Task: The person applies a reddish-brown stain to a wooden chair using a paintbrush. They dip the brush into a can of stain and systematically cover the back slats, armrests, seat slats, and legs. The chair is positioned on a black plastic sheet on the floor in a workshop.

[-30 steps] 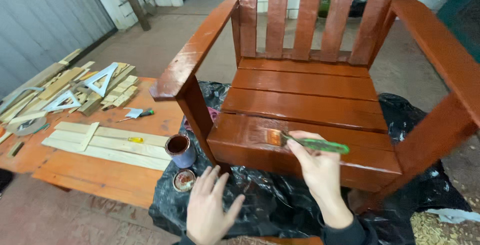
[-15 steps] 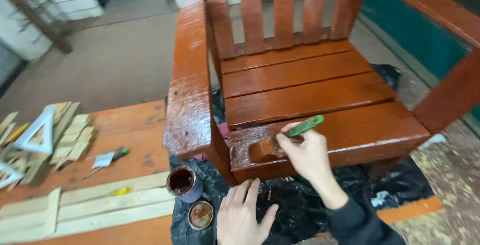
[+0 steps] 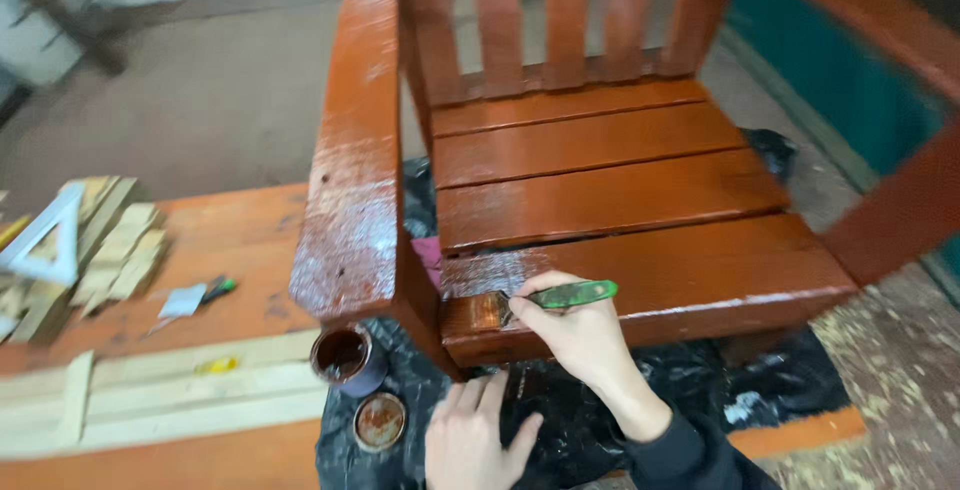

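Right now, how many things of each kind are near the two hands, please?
Wooden chair: 1
Green-handled paintbrush, in the right hand: 1
Open paint can: 1
Can lid, beside the left hand: 1
Black plastic sheet: 1
Total: 5

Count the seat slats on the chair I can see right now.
4: back slat, second, third, and front slat where the right hand brushes.

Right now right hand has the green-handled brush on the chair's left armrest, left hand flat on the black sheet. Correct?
Not quite. The head view shows the right hand holding the green-handled brush on the front seat slat, not the armrest. The left hand does rest on the black sheet.
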